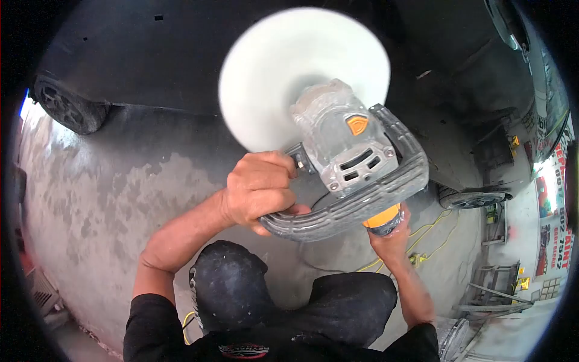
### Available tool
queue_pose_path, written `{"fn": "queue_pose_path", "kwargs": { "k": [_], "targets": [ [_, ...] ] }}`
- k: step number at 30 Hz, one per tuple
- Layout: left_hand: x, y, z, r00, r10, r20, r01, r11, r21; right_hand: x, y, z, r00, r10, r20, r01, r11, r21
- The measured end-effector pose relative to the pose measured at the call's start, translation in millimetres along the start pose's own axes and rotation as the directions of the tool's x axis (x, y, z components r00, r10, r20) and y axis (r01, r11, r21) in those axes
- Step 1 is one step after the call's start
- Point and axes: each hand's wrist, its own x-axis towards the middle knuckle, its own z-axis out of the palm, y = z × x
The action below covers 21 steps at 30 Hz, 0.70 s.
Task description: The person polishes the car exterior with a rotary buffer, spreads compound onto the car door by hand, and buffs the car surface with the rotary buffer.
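Both hands hold a dusty grey and yellow rotary polisher (344,145) up in front of the dark car body (163,60). My left hand (260,187) is wrapped round the left side of its black D-shaped front handle (350,214). Lower down, my right hand (391,240) grips the yellow rear body, its fingers partly hidden behind the tool. The round white pad (259,78) looks smeared, as if spinning, and lies over the car's side panel. Whether the pad presses on the panel cannot be made out.
Car wheels stand at the left (69,105) and right (473,198). A yellow cord (431,232) runs over the stained concrete floor (132,223). Metal stands (494,301) are at the right, near a wall banner (552,217). My bent knees are below the tool.
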Motion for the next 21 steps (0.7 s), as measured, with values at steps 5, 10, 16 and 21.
{"fn": "queue_pose_path", "kwargs": {
  "k": [5, 10, 16, 21],
  "targets": [
    [-33, -2, 8, 0.999, -0.027, 0.020, 0.027, 1.000, 0.002, 1, 29, 16, 0.996, -0.081, 0.049, 0.082, 0.996, -0.028],
    [-69, -2, 16, 0.995, -0.070, 0.067, 0.070, 0.997, -0.008, -3, 39, 28, 0.987, -0.133, 0.092, 0.141, 0.986, -0.093],
    [-104, 0, 18, 0.986, -0.128, 0.108, 0.131, 0.991, -0.022, -13, 54, 45, 0.977, -0.085, 0.197, 0.092, 0.996, -0.024],
    [-123, 3, 22, 0.968, -0.212, 0.132, 0.215, 0.977, -0.012, -19, 60, 54, 0.954, -0.001, 0.299, 0.005, 1.000, -0.012]
  ]
}}
